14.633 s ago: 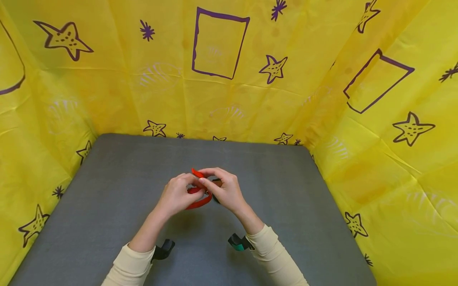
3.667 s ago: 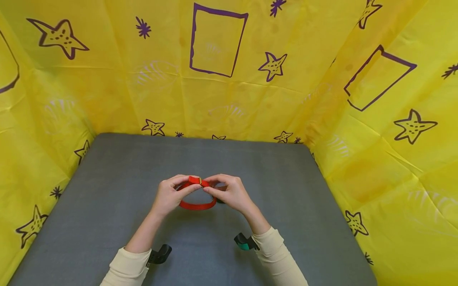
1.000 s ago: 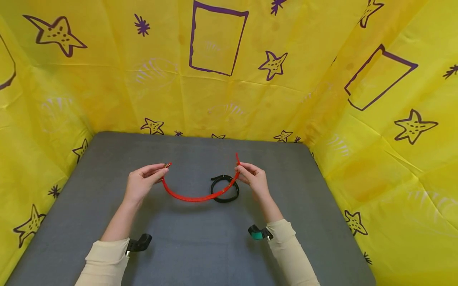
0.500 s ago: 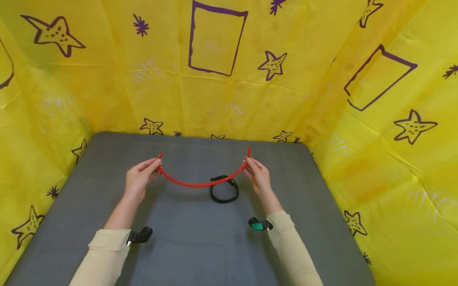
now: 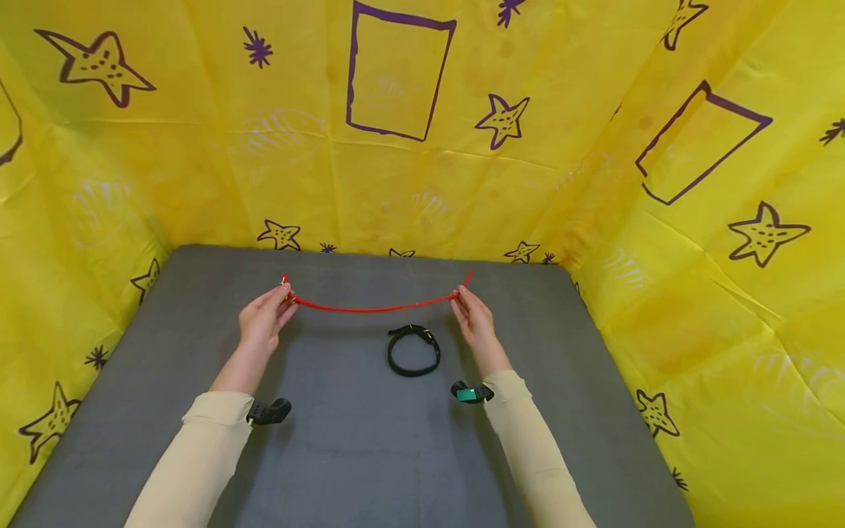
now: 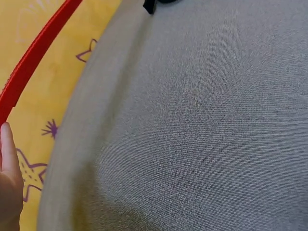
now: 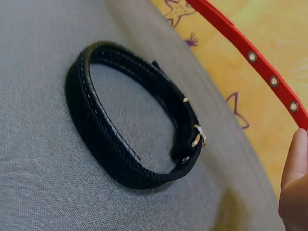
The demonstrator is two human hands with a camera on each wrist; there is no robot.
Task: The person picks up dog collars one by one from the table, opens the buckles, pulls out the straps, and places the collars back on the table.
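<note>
A red collar [image 5: 370, 310] is stretched in a shallow sag above the far half of the table. My left hand [image 5: 260, 317] pinches its buckle end, where gold-coloured metal shows. The other end is pinched by my right hand [image 5: 477, 323], and a short tip sticks up past the fingers. In the right wrist view, metal eyelets run along the red strap [image 7: 262, 68]. A black collar [image 5: 414, 372], buckled into a loop, lies on the table below the red one, nearer to my right hand. Only the edge of each hand shows in its own wrist view.
The grey table top [image 5: 356, 455] reaches back to a yellow cloth wall [image 5: 297, 176] with purple drawings, which also stands at both sides. Black wrist mounts [image 5: 271, 412] sit on both forearms, close to the sleeves.
Earlier both hands were together on the red collar, closed in a loop; it is now undone and held out lengthwise. Over the last second the hands rose away and the strap straightened.
</note>
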